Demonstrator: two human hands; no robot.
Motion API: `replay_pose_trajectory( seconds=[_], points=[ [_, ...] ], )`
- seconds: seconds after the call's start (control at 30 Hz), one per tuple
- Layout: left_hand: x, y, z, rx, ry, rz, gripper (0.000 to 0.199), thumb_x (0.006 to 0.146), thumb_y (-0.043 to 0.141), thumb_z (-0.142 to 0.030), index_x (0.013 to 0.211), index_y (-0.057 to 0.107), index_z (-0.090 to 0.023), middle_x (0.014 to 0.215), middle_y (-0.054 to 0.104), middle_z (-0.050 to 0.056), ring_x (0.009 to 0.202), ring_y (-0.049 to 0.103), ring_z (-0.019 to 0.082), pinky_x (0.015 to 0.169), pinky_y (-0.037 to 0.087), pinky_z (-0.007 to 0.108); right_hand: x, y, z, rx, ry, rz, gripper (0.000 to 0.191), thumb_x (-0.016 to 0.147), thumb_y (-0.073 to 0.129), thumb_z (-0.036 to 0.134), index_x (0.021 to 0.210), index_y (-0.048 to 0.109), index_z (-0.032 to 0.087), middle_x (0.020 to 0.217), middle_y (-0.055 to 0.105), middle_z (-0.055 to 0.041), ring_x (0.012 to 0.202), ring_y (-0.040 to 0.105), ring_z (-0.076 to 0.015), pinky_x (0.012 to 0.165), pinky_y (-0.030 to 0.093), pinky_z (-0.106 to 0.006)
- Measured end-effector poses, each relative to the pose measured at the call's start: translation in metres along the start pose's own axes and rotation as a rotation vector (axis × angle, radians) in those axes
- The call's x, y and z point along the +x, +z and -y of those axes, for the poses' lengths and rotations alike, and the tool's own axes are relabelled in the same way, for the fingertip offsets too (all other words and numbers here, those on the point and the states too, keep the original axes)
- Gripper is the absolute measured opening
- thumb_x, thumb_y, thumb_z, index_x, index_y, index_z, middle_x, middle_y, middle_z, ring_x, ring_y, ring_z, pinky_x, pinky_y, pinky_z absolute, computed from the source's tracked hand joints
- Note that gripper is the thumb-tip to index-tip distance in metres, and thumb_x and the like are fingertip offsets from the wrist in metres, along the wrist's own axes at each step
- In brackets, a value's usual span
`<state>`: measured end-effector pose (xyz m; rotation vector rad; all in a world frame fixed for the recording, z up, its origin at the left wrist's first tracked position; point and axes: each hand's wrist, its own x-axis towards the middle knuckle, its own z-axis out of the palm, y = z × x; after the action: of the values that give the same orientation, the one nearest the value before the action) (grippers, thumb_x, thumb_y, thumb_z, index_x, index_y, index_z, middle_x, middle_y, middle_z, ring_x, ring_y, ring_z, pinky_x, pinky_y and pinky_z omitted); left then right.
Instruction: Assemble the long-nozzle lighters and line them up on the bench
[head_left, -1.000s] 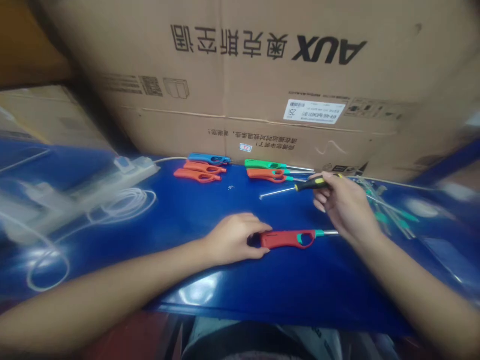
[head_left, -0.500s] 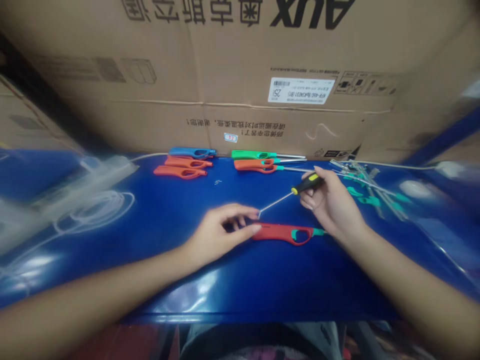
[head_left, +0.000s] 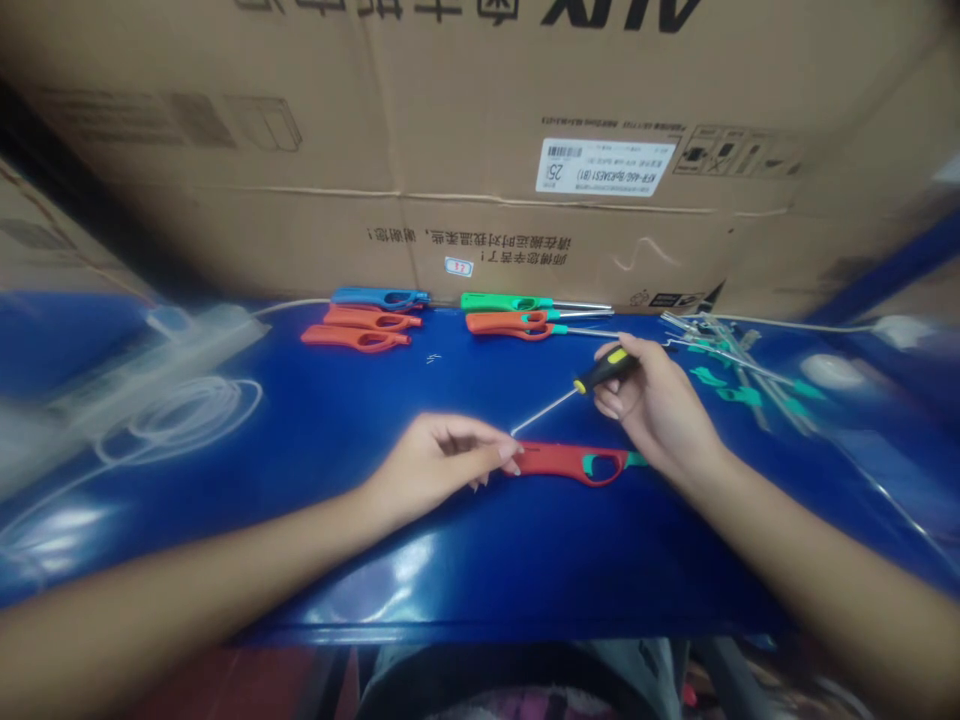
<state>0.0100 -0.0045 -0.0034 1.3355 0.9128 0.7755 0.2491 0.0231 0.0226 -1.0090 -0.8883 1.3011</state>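
Observation:
My right hand (head_left: pixel 660 405) grips a screwdriver (head_left: pixel 604 371) by its black and yellow handle. Its thin shaft slants down to the left, and the tip is right beside the fingertips of my left hand (head_left: pixel 442 460). Thumb and forefinger of that hand are pressed together over the left end of a red long-necked lighter (head_left: pixel 551 460); anything small between them is hidden. The lighter lies flat on the blue table (head_left: pixel 420 540), with a green trigger and green collar at its right. My right wrist covers whatever extends beyond the collar.
At the back lie a green lighter (head_left: pixel 495 301), an orange lighter (head_left: pixel 499 323), and blue and orange lighter bodies (head_left: pixel 356 338). Small screws (head_left: pixel 433 358) sit mid-table. Metal tubes and green parts (head_left: pixel 742 395) are piled right. A cardboard box (head_left: pixel 465 215) stands behind; a coiled white cable (head_left: pixel 195 410) lies left.
My left thumb and forefinger have closed together at the lighter's end, beside the screwdriver tip. The screwdriver and my right hand have shifted slightly left. The camera view has tilted a little.

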Motion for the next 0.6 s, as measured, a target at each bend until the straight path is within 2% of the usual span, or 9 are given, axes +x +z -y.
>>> replay_pose_trajectory(
  seconds=[0.13,0.37,0.6],
  points=[
    [0.0017,-0.0011,0.0012,-0.055,-0.011,-0.002,0.017,0.082,0.08,-0.03,0.091,0.081,-0.016,0.08,0.079,0.006,0.057,0.06,0.008,0.054,0.049,0.017,-0.0004,-0.0003,-0.0012,-0.006,-0.004,0.012,0.023,0.085,0.068,0.037,0.075,0.065,0.017,0.052,0.045,0.0048,0.041,0.041,-0.0081,0.041,0.033,-0.022],
    [0.0019,-0.0003,0.0034,-0.206,-0.037,0.038,0.024,0.088,0.073,-0.036,0.089,0.081,-0.014,0.084,0.079,0.009,0.056,0.058,0.008,0.056,0.049,0.019,-0.0011,0.0007,-0.0036,-0.026,-0.01,0.018,0.023,0.086,0.067,0.037,0.075,0.066,0.017,0.051,0.045,0.0045,0.041,0.042,-0.0088,0.041,0.034,-0.022],
    [0.0011,0.0009,-0.0007,-0.124,-0.049,0.036,0.022,0.086,0.077,-0.036,0.086,0.08,-0.014,0.081,0.079,0.007,0.057,0.056,0.008,0.055,0.046,0.019,-0.0021,0.0016,-0.005,-0.06,-0.025,0.03,0.025,0.084,0.07,0.04,0.075,0.066,0.017,0.051,0.045,0.0048,0.042,0.043,-0.0082,0.041,0.035,-0.022]
  ],
)
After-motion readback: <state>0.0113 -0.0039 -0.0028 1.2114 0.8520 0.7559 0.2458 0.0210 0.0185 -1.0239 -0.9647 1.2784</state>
